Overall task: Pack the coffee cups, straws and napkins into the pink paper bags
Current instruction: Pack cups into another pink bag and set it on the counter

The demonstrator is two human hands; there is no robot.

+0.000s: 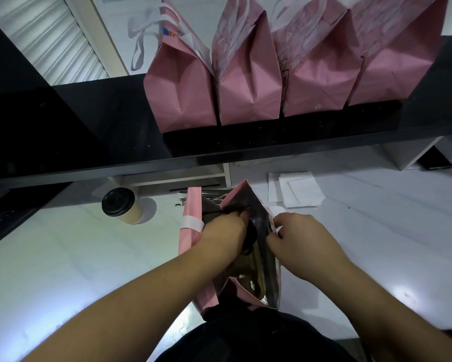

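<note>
An open pink paper bag (190, 212) with a silvery lining stands on the white counter in front of me. My left hand (223, 232) reaches down into its mouth, fingers curled round a black-lidded coffee cup (251, 235) that is mostly hidden inside. My right hand (298, 237) pinches the bag's right rim and holds it apart. Another coffee cup (121, 206) with a black lid stands on the counter left of the bag. Straws (183, 201) in wrappers lie just behind the bag. White napkins (298, 189) lie to its right rear.
Several filled pink paper bags (248, 82) with white handles stand in a row on a black raised shelf (271, 142) behind the counter. A dark device (435, 159) lies at the far right. Dark items sit at the left edge.
</note>
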